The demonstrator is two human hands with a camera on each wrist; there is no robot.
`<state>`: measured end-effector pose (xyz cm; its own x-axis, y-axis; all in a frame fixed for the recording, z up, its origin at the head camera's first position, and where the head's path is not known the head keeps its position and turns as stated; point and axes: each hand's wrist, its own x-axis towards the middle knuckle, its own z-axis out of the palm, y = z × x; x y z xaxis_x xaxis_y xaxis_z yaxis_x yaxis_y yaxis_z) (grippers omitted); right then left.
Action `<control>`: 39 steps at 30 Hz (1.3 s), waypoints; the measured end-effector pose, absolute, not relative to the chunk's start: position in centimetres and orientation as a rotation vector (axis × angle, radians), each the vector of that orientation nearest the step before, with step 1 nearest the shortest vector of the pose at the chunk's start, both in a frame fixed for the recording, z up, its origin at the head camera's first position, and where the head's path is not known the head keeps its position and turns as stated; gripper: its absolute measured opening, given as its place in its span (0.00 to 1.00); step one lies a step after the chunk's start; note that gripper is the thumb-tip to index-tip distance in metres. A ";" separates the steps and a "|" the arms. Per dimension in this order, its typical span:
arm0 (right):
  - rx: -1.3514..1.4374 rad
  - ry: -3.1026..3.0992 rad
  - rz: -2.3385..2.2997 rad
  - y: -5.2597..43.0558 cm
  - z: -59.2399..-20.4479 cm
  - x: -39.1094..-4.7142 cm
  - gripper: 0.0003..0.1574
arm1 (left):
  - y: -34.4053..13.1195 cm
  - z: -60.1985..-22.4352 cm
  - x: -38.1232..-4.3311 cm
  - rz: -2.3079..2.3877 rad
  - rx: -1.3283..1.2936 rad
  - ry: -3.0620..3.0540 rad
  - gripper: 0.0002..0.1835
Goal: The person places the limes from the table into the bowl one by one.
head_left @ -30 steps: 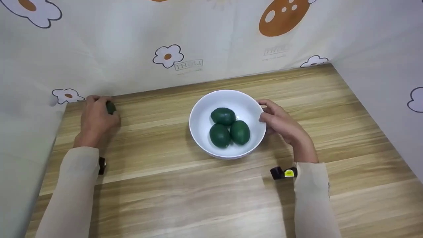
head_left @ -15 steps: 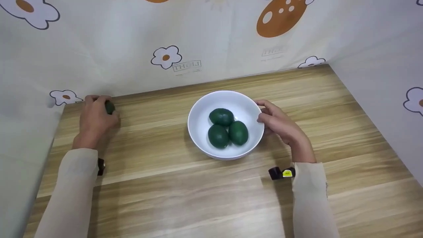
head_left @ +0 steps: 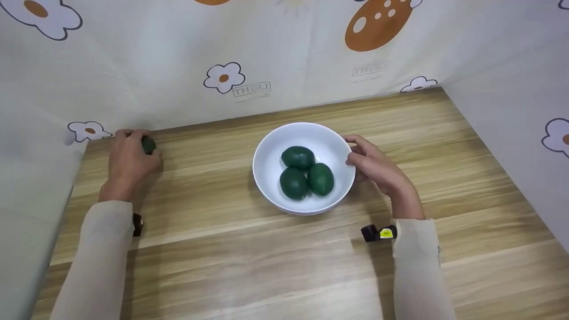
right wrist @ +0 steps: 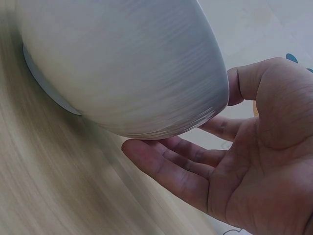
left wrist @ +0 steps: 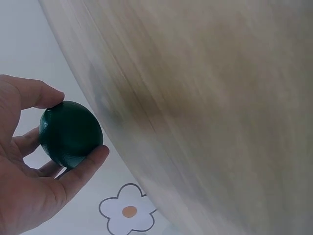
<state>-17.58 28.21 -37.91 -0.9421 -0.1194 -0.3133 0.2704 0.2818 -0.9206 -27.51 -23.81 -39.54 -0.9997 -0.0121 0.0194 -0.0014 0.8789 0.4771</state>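
At the table's far left corner my left hand (head_left: 131,155) grips a dark green oval fruit (head_left: 148,145). In the left wrist view the thumb and fingertips hold this glossy fruit (left wrist: 71,134) from opposite sides, just off the table edge in that view. A white bowl (head_left: 269,178) stands near the table's middle with three similar green fruits (head_left: 321,179) clustered inside. My right hand (head_left: 378,164) holds the bowl's right side, thumb over the rim. The right wrist view shows its other fingers (right wrist: 171,174) against the outer wall of the bowl (right wrist: 127,68).
The wood-grain table (head_left: 213,266) meets a pale flower-printed cloth (head_left: 155,66) along its back and sides. Black wrist cameras (head_left: 371,233) stick out beside both sleeves. Bare table lies between the left hand and the bowl.
The head view shifts slightly. Both hands, the bowl and the fruits stay where they are, with the same grips.
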 end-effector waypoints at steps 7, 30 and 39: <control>0.133 2.243 -1.699 28.2 -38.0 -17.6 0.39 | -23.9 -39.7 -27.3 -0.788 0.010 -3.016 0.32; 0.143 2.243 -1.688 28.2 -38.0 -17.8 0.39 | -23.3 -39.5 -27.1 -0.837 0.029 -2.957 0.32; 0.149 2.256 -1.680 28.2 -38.1 -17.8 0.38 | -23.0 -39.7 -26.8 -0.895 0.016 -2.917 0.31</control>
<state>-17.79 28.22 -38.09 -0.9420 -0.1082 -0.3176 0.2732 0.3018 -0.9134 -26.79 -22.98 -39.71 -0.9959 -0.0365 0.0828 0.0162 0.8281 0.5603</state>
